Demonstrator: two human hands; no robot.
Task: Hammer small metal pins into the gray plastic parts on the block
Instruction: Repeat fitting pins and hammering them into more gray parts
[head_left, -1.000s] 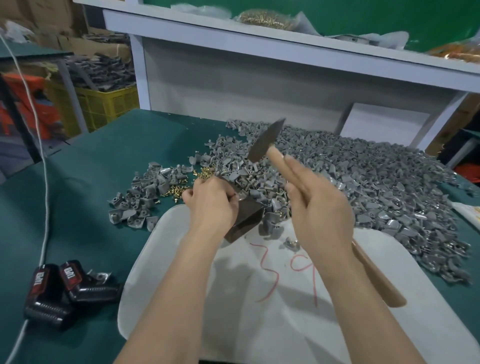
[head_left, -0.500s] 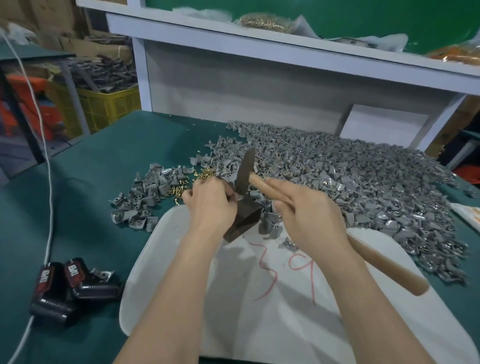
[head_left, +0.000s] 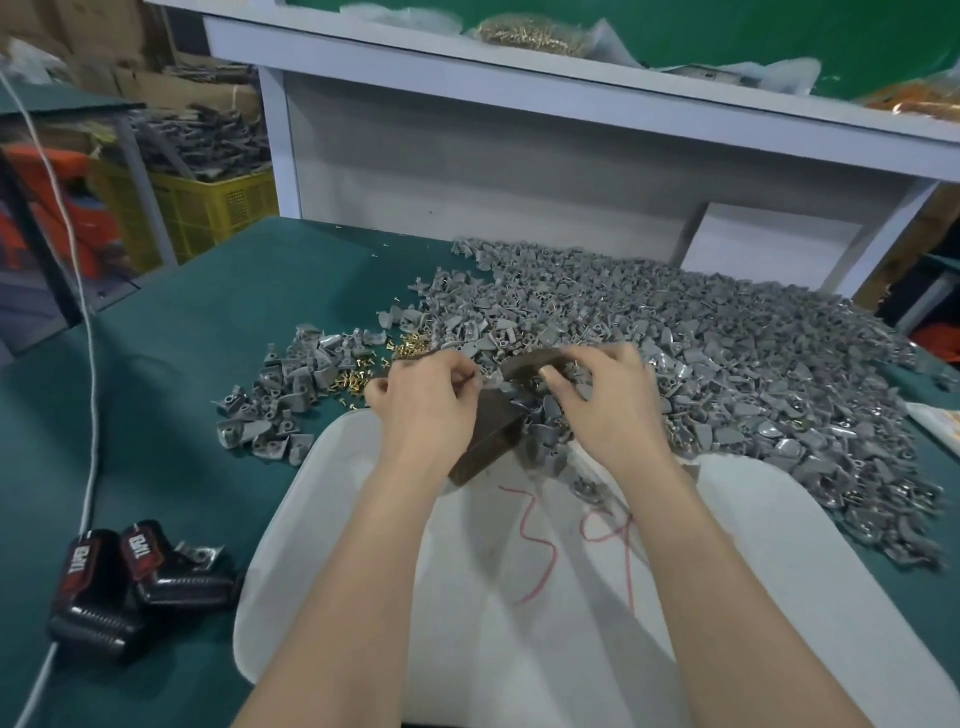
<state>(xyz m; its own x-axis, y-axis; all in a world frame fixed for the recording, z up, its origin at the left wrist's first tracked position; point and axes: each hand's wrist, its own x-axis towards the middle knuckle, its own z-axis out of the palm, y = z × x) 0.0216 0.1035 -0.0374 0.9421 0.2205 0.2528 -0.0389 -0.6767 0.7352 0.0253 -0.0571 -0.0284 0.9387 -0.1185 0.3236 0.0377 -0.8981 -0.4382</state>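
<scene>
Biggest worry at this point was my own fingertips. The hammer (head_left: 535, 364) head sat low, right beside my left hand (head_left: 426, 410), so any strike that landed a bit off would have caught a finger instead of the pin. Second worry was the pin going in crooked: if I hit it off-centre it'd bend, or the part would skid off the block (head_left: 493, 441). The block itself stood at the far edge of the white board (head_left: 779, 571) with loose pieces from the gray pile (head_left: 727, 364) crowding its right side, so I reckon it could rock under a hard blow.

As for pose, the left hand was curled over the block's top left, thumb and forefinger pinched together. I'm guessing that pinch was on the gray part with its pin, but it was hidden. My right hand (head_left: 608, 410) was wrapped round the hammer close up by the head, knuckles up. The handle was out of sight under my wrist. Spare brass pins (head_left: 358, 369) lay scattered to the left.
</scene>
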